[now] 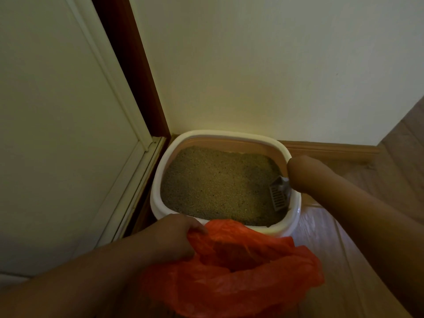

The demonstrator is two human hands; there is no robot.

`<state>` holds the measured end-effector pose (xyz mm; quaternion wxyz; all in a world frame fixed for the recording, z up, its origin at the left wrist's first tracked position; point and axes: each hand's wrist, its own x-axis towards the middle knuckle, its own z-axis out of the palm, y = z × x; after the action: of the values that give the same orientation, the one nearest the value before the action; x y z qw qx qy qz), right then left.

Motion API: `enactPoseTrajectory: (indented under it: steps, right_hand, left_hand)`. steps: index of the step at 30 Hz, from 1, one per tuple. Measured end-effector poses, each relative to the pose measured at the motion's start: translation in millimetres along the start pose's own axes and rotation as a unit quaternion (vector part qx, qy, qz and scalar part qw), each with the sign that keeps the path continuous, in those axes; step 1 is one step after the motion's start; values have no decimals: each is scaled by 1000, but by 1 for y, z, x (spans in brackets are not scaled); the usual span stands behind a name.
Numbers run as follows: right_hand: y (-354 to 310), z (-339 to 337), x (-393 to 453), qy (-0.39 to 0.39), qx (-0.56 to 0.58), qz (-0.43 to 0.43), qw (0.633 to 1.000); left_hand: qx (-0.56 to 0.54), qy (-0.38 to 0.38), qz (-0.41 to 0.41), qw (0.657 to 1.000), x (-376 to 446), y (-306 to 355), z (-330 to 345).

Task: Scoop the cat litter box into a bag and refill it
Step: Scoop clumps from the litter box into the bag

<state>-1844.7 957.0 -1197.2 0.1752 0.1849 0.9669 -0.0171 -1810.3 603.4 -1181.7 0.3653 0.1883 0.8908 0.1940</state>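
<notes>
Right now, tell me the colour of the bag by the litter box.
Orange-red bag, held open by the left hand; head view.

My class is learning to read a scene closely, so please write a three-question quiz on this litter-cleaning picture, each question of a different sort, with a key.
1. True or false: the scoop lies on the floor outside the litter box.
2. Which hand grips the edge of the orange bag? A) left hand B) right hand C) neither
3. Fill in: the litter box stands in a corner, between the wall and a ______.

Key
1. False: the scoop is inside the box, at its right side, by the right hand.
2. A: the left hand grips the bag's edge, in front of the box.
3. Door.
</notes>
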Motion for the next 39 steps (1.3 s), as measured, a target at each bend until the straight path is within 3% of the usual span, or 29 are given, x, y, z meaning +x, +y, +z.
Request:
enactPoseTrajectory:
  steps: [12,28,34,39]
  right_hand:
    - [27,22,6,-46,93,-29,994]
    - [-23,68,1,-58,279,-36,958]
    - [-36,89,-5,-82,402,-24,912]
    - [-17,73,-5,-119,560,15,820]
  left_hand:
    - [-5,-11,-5,1000,-3,1,-1]
    - [4,-19,-8,1000,-1,3,-1]
    - [1,-19,-9,1000,-4,3,-1]
    - [6,-11,-9,1000,-6,2,-1]
